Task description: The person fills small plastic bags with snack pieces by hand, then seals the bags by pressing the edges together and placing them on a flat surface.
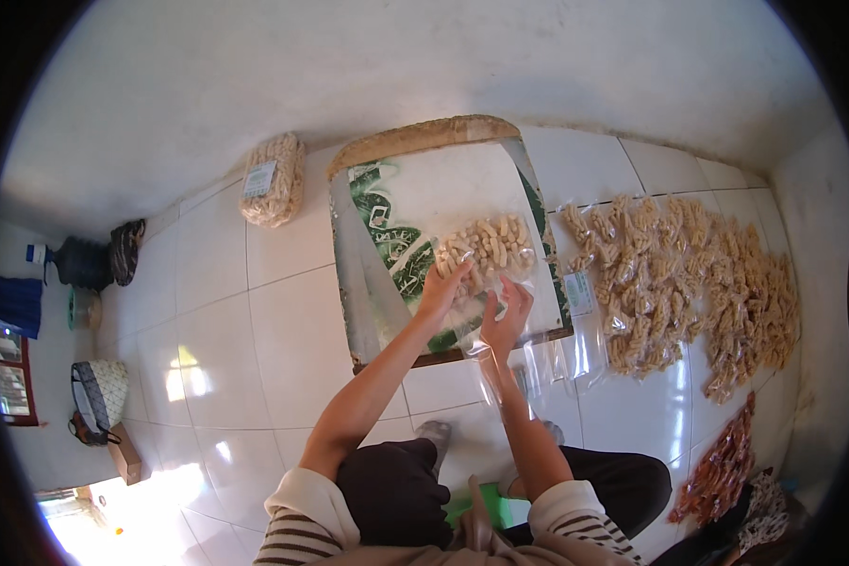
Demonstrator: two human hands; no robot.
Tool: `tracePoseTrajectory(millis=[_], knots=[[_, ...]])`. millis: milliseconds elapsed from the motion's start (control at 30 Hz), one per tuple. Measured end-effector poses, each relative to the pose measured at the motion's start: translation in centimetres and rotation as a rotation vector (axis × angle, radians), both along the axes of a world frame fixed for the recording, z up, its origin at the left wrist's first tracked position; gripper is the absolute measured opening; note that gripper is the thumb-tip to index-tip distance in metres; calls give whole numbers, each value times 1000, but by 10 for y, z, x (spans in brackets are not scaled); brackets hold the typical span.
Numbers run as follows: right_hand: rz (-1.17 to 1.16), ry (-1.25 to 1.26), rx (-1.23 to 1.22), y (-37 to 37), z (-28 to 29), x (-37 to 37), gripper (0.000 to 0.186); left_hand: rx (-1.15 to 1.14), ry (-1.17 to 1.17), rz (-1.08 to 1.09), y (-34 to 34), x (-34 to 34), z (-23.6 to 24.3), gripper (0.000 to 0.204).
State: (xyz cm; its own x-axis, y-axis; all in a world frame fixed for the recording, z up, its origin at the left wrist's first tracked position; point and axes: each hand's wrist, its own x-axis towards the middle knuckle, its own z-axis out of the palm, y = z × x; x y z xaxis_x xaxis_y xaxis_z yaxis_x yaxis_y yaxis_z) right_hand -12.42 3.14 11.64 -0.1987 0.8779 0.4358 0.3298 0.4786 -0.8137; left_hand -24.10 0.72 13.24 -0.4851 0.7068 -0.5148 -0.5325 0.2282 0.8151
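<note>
A clear plastic bag [500,239] of pale, finger-shaped snack pieces lies on a low board-topped table [443,189] with white and green printing. My left hand [441,291] grips the near left side of the bag, thumb and fingers closed on the plastic. At its near right edge is my right hand [507,319], thumb and fingers apart and slightly curled. Loose clear plastic [486,363] drapes beside my right wrist and over the table's near edge. How far the right fingertips touch the plastic is hard to make out.
Many filled snack bags [651,283] spread over the tiles to the right, with a printed label sheet [579,293] at their left edge. A large labelled bundle [274,181] leans by the wall. Reddish packets [722,472] lie lower right. A woven bag [102,389] stands far left.
</note>
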Motion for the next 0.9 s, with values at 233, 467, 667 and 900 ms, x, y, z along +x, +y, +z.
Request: tracePoseTrajectory(millis=[233, 467, 667, 900], knots=[[190, 134, -263, -8, 12, -7, 37, -64, 10, 30, 1, 2, 16, 43], [331, -129, -24, 0, 7, -10, 38, -53, 45, -50, 3, 1, 17, 35], [298, 239, -179, -33, 32, -12, 20, -103, 95, 13, -8, -15, -2, 53], [314, -43, -184, -13, 13, 1, 22, -162, 105, 57, 0, 19, 10, 58]])
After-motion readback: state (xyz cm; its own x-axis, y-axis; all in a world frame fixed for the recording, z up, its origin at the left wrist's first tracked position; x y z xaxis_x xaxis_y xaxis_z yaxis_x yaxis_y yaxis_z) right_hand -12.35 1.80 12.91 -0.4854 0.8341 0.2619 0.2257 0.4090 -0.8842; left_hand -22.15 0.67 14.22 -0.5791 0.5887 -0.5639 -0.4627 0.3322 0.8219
